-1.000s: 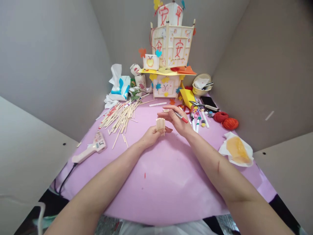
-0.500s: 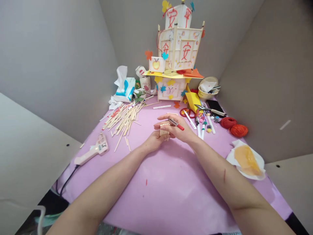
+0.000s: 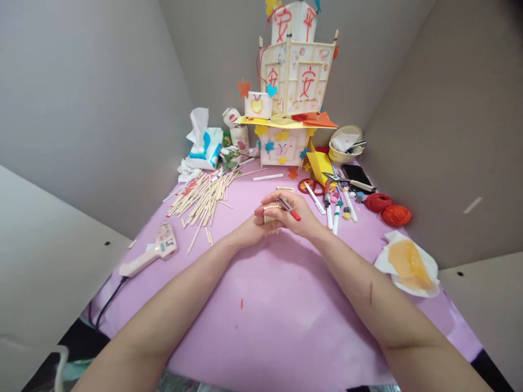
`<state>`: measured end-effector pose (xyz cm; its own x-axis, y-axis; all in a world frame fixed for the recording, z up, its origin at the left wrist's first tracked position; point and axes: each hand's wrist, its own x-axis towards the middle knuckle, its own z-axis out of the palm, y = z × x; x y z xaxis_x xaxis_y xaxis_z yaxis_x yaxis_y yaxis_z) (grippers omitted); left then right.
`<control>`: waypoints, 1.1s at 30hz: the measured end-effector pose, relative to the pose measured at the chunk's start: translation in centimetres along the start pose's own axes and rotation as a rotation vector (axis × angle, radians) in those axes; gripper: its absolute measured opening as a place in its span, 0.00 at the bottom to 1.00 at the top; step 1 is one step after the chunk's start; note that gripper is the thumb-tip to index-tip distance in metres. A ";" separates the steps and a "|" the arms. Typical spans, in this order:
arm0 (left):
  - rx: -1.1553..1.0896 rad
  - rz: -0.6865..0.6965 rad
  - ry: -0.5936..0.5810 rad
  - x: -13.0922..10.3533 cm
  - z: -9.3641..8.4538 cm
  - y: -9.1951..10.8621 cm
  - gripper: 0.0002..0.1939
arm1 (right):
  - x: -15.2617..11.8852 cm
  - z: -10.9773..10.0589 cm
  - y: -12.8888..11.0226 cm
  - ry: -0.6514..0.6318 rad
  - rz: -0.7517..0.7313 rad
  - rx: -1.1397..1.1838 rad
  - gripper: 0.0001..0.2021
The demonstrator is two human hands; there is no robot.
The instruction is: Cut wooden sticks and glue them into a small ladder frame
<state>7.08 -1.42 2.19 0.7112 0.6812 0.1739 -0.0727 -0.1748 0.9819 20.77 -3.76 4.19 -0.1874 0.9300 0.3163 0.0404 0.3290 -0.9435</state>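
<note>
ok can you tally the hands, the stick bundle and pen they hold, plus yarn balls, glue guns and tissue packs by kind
Left hand and right hand: 2
Stick bundle: 1
Held pen: 1
Yarn balls: 2
Glue gun: 1
Tissue pack: 1
Total: 8

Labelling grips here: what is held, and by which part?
The left hand and right hand hold the stick row around its middle; the right also holds the pen, red end free.

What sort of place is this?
Probably a craft workspace: there's a glue gun, a pile of thin sticks and a decorated tiered model.
</note>
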 end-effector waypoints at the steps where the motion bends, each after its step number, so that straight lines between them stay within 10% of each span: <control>1: -0.014 0.007 -0.001 0.0 0.1 0.0 0.10 | 0.0 0.0 0.0 -0.001 0.000 0.003 0.07; 33: 0.060 -0.032 0.046 0.0 -0.3 -3.3 0.18 | 0.6 -0.4 1.2 -0.076 0.015 0.144 0.11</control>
<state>7.10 -0.68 -0.99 0.6796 0.7186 0.1475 -0.0073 -0.1944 0.9809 21.12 -2.74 3.27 -0.2614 0.9178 0.2990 -0.0966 0.2833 -0.9542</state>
